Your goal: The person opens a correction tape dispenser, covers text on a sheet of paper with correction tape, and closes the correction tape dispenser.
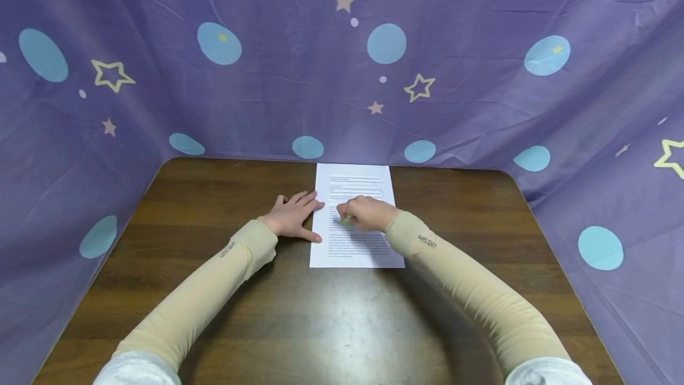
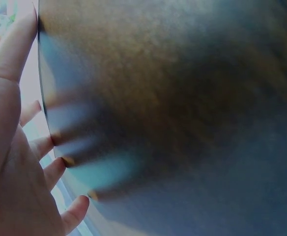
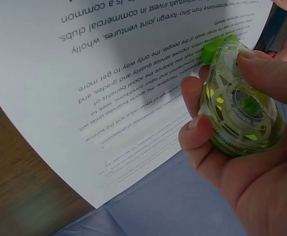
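While left hand (image 1: 291, 218) lies spread, correction tape (image 3: 244, 103) gripped within right hand (image 1: 367, 214), tip (image 3: 214, 50) apparently touching paper (image 1: 355, 259)

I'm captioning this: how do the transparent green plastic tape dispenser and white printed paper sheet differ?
The dispenser is small, rounded and see-through; the sheet is larger, rectangular and white. The bare right hand holds the dispenser, while the sheet lies flat on the brown table.
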The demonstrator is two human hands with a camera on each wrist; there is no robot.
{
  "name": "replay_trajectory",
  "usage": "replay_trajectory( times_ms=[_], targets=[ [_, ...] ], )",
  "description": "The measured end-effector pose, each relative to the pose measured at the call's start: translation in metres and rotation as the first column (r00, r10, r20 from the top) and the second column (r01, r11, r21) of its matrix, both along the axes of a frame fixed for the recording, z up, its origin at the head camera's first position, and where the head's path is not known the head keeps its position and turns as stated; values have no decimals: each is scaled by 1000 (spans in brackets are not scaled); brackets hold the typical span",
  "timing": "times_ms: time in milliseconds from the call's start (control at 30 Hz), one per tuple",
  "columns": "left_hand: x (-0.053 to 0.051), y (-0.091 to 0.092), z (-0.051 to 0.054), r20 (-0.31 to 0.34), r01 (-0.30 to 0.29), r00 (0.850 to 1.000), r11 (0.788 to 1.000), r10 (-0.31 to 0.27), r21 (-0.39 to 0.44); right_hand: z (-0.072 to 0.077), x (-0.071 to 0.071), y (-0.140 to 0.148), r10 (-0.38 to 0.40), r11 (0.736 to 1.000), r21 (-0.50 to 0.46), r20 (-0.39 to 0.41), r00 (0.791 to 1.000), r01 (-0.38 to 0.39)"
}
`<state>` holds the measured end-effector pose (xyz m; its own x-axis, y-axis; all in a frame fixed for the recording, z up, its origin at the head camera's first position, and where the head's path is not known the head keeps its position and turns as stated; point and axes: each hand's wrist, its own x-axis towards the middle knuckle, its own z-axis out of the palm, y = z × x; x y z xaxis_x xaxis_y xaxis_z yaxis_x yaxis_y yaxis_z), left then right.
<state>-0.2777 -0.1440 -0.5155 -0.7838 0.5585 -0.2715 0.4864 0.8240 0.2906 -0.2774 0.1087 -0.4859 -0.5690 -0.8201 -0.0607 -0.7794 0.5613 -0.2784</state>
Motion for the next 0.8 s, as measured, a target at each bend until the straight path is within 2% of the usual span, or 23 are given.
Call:
replay_trajectory(
  times_ms=[367, 800],
  targets=[
    [3, 2, 9, 5, 5, 1000, 1000, -5, 5, 2, 2, 4, -15, 1000, -7, 23, 1000, 15],
    [-6, -2, -9, 8, -3, 1000, 1000, 2, 18, -2, 2, 13, -6, 1000, -10, -3, 1000, 6]
  ],
)
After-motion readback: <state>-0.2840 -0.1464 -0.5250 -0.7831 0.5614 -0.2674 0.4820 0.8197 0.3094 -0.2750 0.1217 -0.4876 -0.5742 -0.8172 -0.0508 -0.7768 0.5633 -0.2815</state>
